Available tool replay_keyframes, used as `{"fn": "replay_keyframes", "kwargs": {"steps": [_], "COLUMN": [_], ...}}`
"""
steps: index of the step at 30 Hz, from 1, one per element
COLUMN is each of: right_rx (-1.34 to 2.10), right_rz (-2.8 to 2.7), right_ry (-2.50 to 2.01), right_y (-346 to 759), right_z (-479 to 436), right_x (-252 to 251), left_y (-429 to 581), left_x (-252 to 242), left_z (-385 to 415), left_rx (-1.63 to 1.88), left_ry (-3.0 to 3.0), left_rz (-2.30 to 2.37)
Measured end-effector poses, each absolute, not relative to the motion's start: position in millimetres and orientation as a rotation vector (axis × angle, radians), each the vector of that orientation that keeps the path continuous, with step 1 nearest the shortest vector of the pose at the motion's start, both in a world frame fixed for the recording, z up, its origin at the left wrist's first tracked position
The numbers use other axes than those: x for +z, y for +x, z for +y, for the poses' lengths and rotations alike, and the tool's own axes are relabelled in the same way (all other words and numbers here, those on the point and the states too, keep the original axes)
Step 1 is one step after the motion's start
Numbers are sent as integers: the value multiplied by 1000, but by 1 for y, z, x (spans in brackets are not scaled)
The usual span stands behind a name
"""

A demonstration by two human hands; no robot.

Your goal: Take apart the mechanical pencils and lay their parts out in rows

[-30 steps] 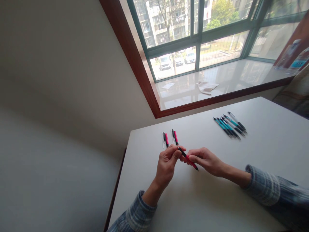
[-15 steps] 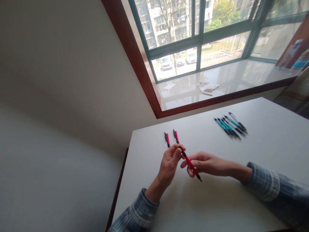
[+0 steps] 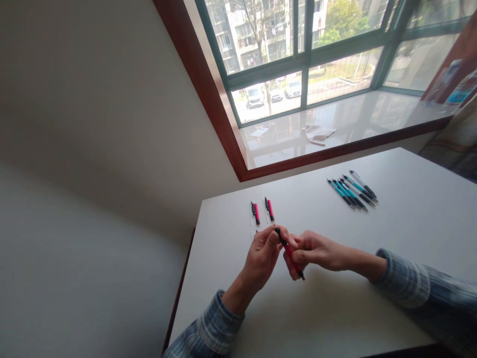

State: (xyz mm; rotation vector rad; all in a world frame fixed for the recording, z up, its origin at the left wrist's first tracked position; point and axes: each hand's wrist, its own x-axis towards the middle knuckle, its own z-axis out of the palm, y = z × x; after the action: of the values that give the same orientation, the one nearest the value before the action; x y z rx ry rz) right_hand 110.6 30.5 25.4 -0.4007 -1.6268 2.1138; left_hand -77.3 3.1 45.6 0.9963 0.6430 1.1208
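A red pen with black ends (image 3: 297, 269) is held aslant above the table between my two hands. My left hand (image 3: 264, 253) pinches its upper black part between thumb and fingers. My right hand (image 3: 316, 251) is closed around the red barrel lower down. Just beyond my left hand lie pen parts in small groups: a red barrel (image 3: 257, 214) beside a black piece, and another red barrel (image 3: 271, 211) beside a similar black piece. Thin pale refills lie next to them. Part of a further group peeks out behind my left hand, mostly hidden.
Several teal and white pens with black grips (image 3: 352, 191) lie in a row at the back right of the white table (image 3: 335, 318). Behind the table is a windowsill with a crumpled cloth (image 3: 319, 134) and a bottle (image 3: 462, 92). A wall stands on the left.
My right hand has closed its thumb and fingers around the red barrel, where its fingers were looser before. The view has shifted slightly. My left hand keeps its pinch.
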Motion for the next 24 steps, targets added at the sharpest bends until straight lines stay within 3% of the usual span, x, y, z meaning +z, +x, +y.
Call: {"fn": "replay_keyframes", "kwargs": {"steps": [4,10,24], "right_rx": [1859,1812,1790], "right_rz": [-1686,-1501,-1457], "right_ry": [-619,-741,-859], "right_y": [108,107,110], "right_z": [32,33,35], "right_x": [27,16,1], "left_y": [-76,-79,-86], "left_x": [41,44,43], "left_z": [9,16,17], "left_rx": [1140,1268,1125], "left_ry": [1018,932,1185], "left_rz": [713,887,999]}}
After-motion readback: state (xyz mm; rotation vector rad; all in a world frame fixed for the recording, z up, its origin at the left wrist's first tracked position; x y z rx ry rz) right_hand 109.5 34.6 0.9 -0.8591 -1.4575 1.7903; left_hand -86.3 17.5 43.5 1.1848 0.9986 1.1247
